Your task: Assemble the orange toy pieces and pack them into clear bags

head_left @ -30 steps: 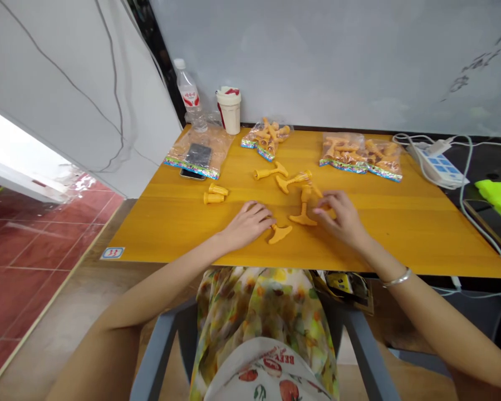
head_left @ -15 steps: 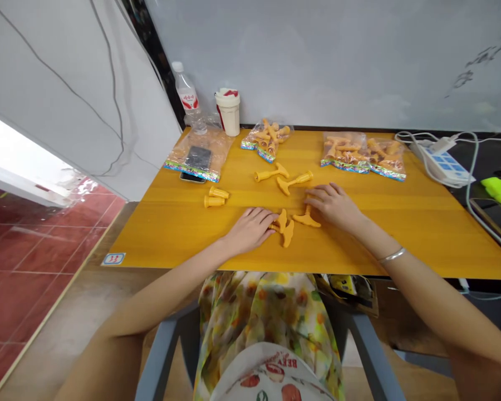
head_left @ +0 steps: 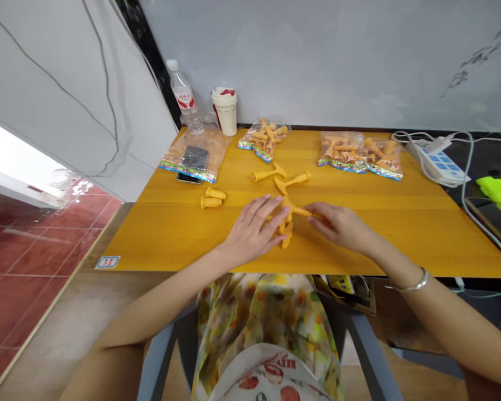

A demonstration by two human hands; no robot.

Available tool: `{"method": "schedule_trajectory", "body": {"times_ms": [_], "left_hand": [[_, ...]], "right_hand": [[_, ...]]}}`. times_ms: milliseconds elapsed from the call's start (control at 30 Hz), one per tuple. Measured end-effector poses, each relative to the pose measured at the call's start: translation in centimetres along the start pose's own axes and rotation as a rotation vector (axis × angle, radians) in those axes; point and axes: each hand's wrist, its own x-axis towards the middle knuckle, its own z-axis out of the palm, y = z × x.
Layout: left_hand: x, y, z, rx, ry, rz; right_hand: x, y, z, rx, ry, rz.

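My right hand (head_left: 338,223) is closed around the shaft end of an orange T-handled plastic piece (head_left: 301,211). Its crossbar points left, at the fingertips of my left hand (head_left: 256,228). That hand stretches its fingers over more orange T-handled pieces (head_left: 287,236), partly covering them; whether it grips any is hidden. Just beyond the hands lie two joined pieces, each a T-handle in a sleeve: one on the left (head_left: 269,172), one with a ridged sleeve (head_left: 293,181). Two loose ridged sleeves (head_left: 212,198) rest to the left.
Clear bags of orange pieces (head_left: 265,136) lie at the back, with more bags (head_left: 361,151) to the right. A phone (head_left: 195,159), a water bottle (head_left: 184,97) and a cup (head_left: 225,111) occupy the back left. A power strip (head_left: 440,164) with cables is at the right.
My right hand has taken hold of a T-handled piece and turned it so its crossbar faces left. My left hand has shifted slightly right, further over the pieces, with fingers more stretched.
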Motion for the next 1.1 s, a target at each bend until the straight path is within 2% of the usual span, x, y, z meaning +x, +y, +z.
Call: {"method": "schedule_trajectory", "body": {"times_ms": [133,200,267,333,400,467,533,633,700,800,867,933,1000,1033,1100], "left_hand": [[0.8,0.1,-1.1,-0.074,-0.059,0.151],[0.3,-0.1,-1.6,-0.210,-0.059,0.121],[-0.6,0.1,-1.9,-0.372,0.017,-0.075],[-1.2,1.2,-2.0,-0.581,0.081,-0.350],[-1.2,3.0,-1.7,-0.855,0.046,-0.552],[-0.6,4.7,-1.3,-1.116,-0.027,-0.645],[0.2,5.7,-0.8,-1.227,-0.025,-0.730],[0.8,5.0,-0.9,-1.156,-0.022,-0.799],[0.5,3.6,-1.4,-1.004,-0.075,-0.735],[-0.3,1.5,-1.9,-0.554,-0.150,-0.507],[-0.8,0.9,-1.9,-0.225,-0.208,-0.315],[-1.0,0.8,-1.7,-0.039,-0.275,-0.173],[-1.2,0.6,-2.0,-0.023,-0.373,-0.120],[-1.4,0.3,-2.5,-0.066,-0.452,-0.128],[-2.0,-1.2,-3.8,-0.199,-0.641,-0.188]], "right_hand": [[-0.2,-3.9,-0.9,0.192,-0.127,-0.109],[-0.4,-4.8,-1.1,0.227,-0.125,-0.113],[-0.6,-5.5,-0.9,0.320,-0.048,-0.076],[-0.6,-6.2,0.1,0.489,0.086,0.000],[-0.2,-7.1,1.8,0.656,0.224,0.046],[0.4,-8.1,3.8,0.699,0.332,-0.005],[0.9,-8.8,5.1,0.628,0.374,-0.111],[1.0,-9.0,5.0,0.572,0.313,-0.174],[0.5,-8.6,3.9,0.680,0.270,-0.088],[-0.1,-7.9,2.4,1.098,0.146,0.199],[-0.3,-7.8,2.1,1.407,-0.047,0.350],[-0.5,-8.0,2.2,1.562,-0.223,0.406],[-0.9,-8.4,2.0,1.501,-0.274,0.361],[-1.2,-8.5,1.7,1.386,-0.277,0.278],[-2.1,-8.3,0.7,1.011,-0.257,0.011]]}}
